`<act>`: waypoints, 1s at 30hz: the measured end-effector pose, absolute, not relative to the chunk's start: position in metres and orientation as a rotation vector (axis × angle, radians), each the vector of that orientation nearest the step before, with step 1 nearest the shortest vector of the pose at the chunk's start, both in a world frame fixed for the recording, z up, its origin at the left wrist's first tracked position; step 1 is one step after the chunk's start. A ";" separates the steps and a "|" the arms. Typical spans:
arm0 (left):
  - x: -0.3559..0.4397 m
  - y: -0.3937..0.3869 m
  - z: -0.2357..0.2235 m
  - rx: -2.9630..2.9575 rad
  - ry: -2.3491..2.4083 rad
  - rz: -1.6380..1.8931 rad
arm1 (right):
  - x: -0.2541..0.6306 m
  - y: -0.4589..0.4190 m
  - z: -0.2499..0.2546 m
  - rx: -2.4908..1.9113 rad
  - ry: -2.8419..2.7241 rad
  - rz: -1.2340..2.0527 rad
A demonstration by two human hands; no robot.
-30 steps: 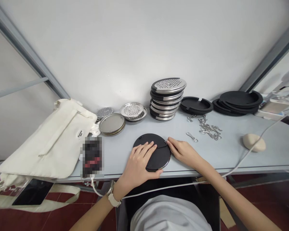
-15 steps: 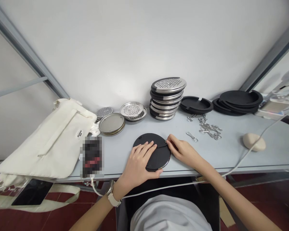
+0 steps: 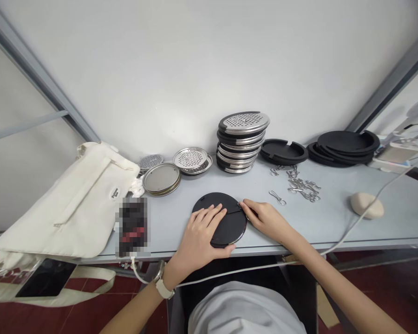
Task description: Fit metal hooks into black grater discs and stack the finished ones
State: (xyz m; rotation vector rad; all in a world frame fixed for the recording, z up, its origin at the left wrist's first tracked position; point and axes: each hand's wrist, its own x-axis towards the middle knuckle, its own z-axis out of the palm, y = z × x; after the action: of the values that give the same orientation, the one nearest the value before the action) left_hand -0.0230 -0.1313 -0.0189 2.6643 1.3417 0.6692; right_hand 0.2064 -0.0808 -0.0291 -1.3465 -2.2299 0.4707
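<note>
Moved: right fingers edging slightly along the disc rim, the rest of the hand settling lower; left hand staying nearly put.
Disc: black, round, matte, lying flat on the bench near its front edge, between both hands; thin slit running in from the rim.
Left hand: open, fingers spread, pressing flat on the disc, not gripping.
Right hand: fingers bunched, tips touching the rim at the slit's end; whether they are pinching something there, cannot tell. A tiny metal glint is showing, too small to identify.
Piles: tall stack of perforated steel plates with black rims; smooth steel discs; perforated steel tray; small mesh disc.
Rubber: black notched ring beside a low stack of the same, dull and soft-looking.
Hardware: tangled steel hooks, one lying apart.
Rest: cream canvas bag on the left end of the bench, beige rounded stone, white cable crossing the bench.
</note>
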 end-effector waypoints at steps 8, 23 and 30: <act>-0.024 -0.131 -0.019 2.662 1.331 0.678 | 0.206 -0.083 -0.026 -1.368 -2.201 0.470; -0.023 -0.131 -0.019 2.669 1.335 0.685 | 0.204 -0.079 -0.028 -1.405 -2.244 0.412; -0.023 -0.131 -0.018 2.671 1.337 0.678 | 0.201 -0.081 -0.026 -1.412 -2.232 0.410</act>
State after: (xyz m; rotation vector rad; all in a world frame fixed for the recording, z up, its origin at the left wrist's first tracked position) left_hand -0.0231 -0.1309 -0.0177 2.6713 1.3373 0.6778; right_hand 0.2009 -0.0806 -0.0262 -1.4119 -2.2317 0.4098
